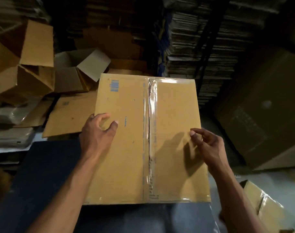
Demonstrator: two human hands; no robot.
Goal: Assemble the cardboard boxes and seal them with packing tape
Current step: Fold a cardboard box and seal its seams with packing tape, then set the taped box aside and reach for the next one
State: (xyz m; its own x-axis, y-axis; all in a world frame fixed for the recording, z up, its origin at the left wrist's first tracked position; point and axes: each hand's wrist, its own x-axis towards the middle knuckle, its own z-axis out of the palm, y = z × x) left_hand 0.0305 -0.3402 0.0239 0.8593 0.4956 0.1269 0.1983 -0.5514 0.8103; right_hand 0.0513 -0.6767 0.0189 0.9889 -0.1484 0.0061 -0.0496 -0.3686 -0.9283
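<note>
A closed brown cardboard box (126,157) lies in front of me, its two top flaps meeting at a centre seam. Clear packing tape (151,115) runs along that seam, wrinkled at the far end. My left hand (97,132) is at the box's left edge, fingers curled over the edge and thumb on the top flap. My right hand (205,145) hovers at the right edge with loosely curled fingers; it casts a shadow on the flap and holds nothing that I can see. No tape roll is in view.
Open and flattened cartons (34,68) are piled at the left. Tall stacks of flat cardboard (202,47) rise behind the box. A large brown carton (264,106) stands at the right, and a taped box (264,204) sits at the lower right. A dark blue surface (42,174) lies below.
</note>
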